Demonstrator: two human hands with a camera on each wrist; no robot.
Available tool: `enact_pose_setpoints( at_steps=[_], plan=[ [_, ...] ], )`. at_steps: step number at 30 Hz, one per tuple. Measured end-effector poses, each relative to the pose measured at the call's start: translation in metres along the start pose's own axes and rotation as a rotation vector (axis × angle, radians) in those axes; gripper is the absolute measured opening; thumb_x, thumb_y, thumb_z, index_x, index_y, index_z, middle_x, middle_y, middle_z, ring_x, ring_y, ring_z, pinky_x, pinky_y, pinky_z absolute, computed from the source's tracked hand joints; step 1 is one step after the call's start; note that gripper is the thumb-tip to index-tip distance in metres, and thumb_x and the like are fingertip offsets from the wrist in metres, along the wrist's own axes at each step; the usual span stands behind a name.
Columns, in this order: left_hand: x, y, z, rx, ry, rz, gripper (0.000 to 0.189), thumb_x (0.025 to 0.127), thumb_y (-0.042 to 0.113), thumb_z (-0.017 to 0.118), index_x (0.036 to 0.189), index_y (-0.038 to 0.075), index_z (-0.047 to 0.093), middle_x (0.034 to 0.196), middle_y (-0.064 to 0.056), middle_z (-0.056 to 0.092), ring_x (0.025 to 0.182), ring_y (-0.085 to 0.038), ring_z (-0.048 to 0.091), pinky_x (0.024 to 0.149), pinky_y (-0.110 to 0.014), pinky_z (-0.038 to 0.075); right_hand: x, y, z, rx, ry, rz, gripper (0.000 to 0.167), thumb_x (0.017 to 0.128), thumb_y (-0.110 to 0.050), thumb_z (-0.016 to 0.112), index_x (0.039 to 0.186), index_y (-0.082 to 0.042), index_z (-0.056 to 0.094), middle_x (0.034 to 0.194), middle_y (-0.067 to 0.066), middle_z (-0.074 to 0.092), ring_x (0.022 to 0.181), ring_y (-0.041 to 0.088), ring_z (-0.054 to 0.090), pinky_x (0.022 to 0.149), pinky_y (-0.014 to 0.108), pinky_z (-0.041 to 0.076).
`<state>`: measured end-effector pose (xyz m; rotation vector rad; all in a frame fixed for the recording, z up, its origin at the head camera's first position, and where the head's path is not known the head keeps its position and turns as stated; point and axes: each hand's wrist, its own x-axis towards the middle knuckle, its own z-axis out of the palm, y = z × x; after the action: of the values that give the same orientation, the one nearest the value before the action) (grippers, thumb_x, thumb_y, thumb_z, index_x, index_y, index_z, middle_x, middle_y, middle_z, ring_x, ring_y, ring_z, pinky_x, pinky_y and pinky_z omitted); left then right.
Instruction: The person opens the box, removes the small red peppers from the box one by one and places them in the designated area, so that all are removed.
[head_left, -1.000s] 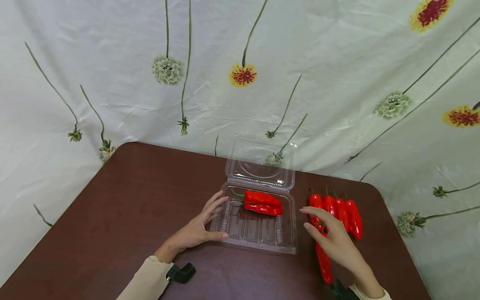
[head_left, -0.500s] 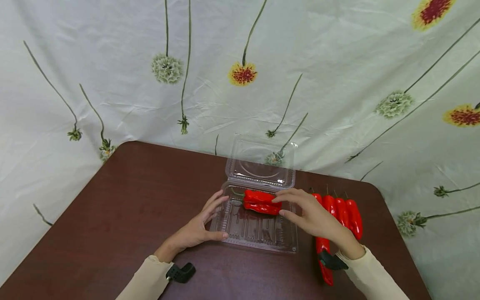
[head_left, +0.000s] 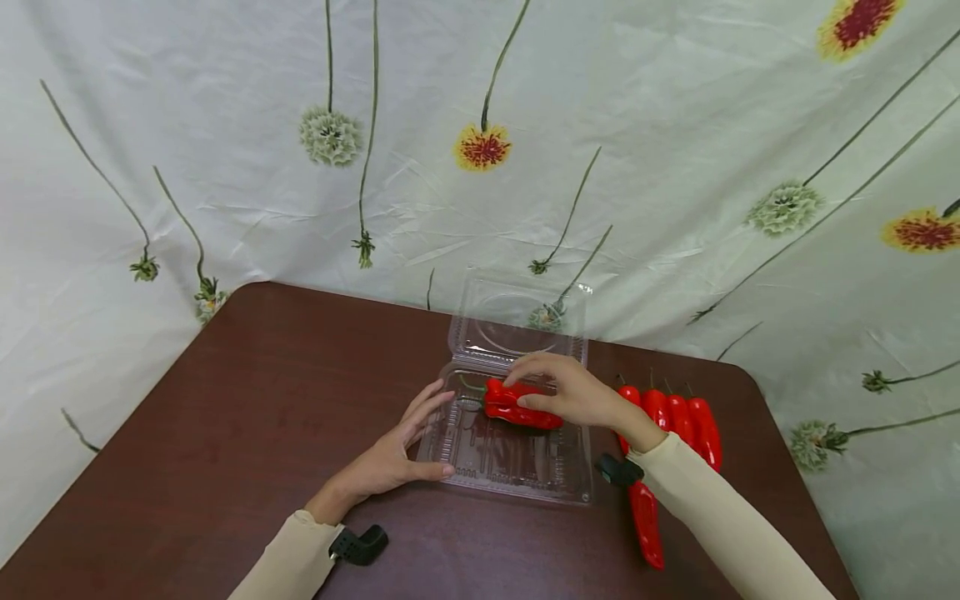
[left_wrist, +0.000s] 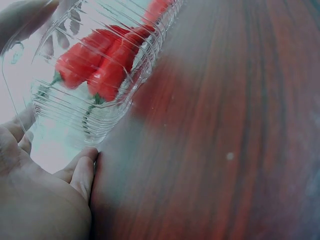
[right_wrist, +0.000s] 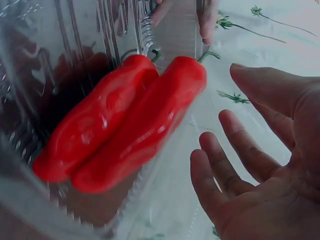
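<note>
Two red peppers [head_left: 536, 419] with green stems lie side by side in a clear plastic clamshell box [head_left: 513, 495]. Over them hovers my right hand [head_left: 573, 392], thumb and fingers spread; the right wrist view shows a gap between its fingers [right_wrist: 245, 145] and the nearer pepper [right_wrist: 145, 125]. At the box's left side rests my left hand [head_left: 386, 462], thumb by the front left corner and fingers along the left rim, loosely extended. Through the ribbed box wall [left_wrist: 75, 112], the left wrist view shows both peppers from their stem ends.
The box lid [head_left: 517, 325] stands raised at the back, near a flowered cloth [head_left: 420, 192]. Right of the box, several more red peppers [head_left: 678, 417] lie in a row, partly behind my right sleeve. Another pepper [head_left: 647, 525] lies nearer on the brown table [head_left: 300, 375].
My right hand has moved left from beside the loose peppers, over the right rim, to above the two peppers in the box. The left hand keeps its place.
</note>
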<state>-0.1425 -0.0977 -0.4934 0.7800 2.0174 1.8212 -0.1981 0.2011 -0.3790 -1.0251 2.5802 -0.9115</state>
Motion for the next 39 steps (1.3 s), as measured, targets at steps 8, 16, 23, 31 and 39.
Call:
enact_pose_setpoints(
  at_steps=[8, 16, 23, 31, 39],
  plan=[
    [-0.002, 0.001, 0.001, -0.019, 0.001, -0.015, 0.094, 0.088, 0.016, 0.078, 0.161, 0.019, 0.02, 0.169, 0.0, -0.007, 0.152, -0.044, 0.012, 0.115, -0.072, 0.012, 0.013, 0.004, 0.016, -0.03, -0.024, 0.03, 0.039, 0.089, -0.007, 0.075, 0.127, -0.016, 0.068, 0.136, 0.006, 0.062, 0.13, 0.028, 0.053, 0.108, 0.053, 0.042],
    [-0.002, 0.0, 0.0, -0.011, 0.002, -0.01, 0.094, 0.088, 0.015, 0.078, 0.161, 0.017, 0.019, 0.169, -0.002, -0.007, 0.151, -0.046, 0.013, 0.115, -0.071, 0.012, 0.015, 0.008, 0.025, -0.088, -0.015, 0.028, 0.047, 0.087, 0.002, 0.072, 0.13, -0.016, 0.064, 0.136, 0.006, 0.06, 0.128, 0.03, 0.051, 0.105, 0.053, 0.044],
    [-0.002, 0.0, 0.0, -0.017, 0.002, 0.004, 0.095, 0.088, 0.014, 0.078, 0.161, 0.018, 0.019, 0.169, 0.0, -0.007, 0.151, -0.044, 0.013, 0.116, -0.069, 0.013, 0.015, 0.007, 0.027, -0.121, -0.053, 0.015, 0.051, 0.089, 0.007, 0.067, 0.132, -0.019, 0.062, 0.138, 0.004, 0.059, 0.128, 0.029, 0.05, 0.107, 0.053, 0.042],
    [0.0, 0.003, 0.0, -0.01, 0.006, 0.013, 0.096, 0.086, 0.014, 0.08, 0.161, 0.013, 0.02, 0.169, -0.002, -0.006, 0.151, -0.044, 0.015, 0.116, -0.068, 0.014, 0.014, 0.007, 0.027, -0.127, -0.057, -0.011, 0.05, 0.09, 0.003, 0.068, 0.134, -0.019, 0.061, 0.136, 0.002, 0.061, 0.121, 0.025, 0.056, 0.101, 0.047, 0.046],
    [0.0, 0.004, 0.0, -0.016, 0.004, 0.012, 0.095, 0.086, 0.014, 0.079, 0.161, 0.014, 0.02, 0.169, 0.0, -0.005, 0.152, -0.042, 0.015, 0.116, -0.067, 0.014, 0.013, 0.004, 0.028, -0.129, -0.059, 0.022, 0.051, 0.09, -0.002, 0.072, 0.136, -0.02, 0.06, 0.136, 0.002, 0.062, 0.117, 0.023, 0.056, 0.1, 0.046, 0.044]
  ],
)
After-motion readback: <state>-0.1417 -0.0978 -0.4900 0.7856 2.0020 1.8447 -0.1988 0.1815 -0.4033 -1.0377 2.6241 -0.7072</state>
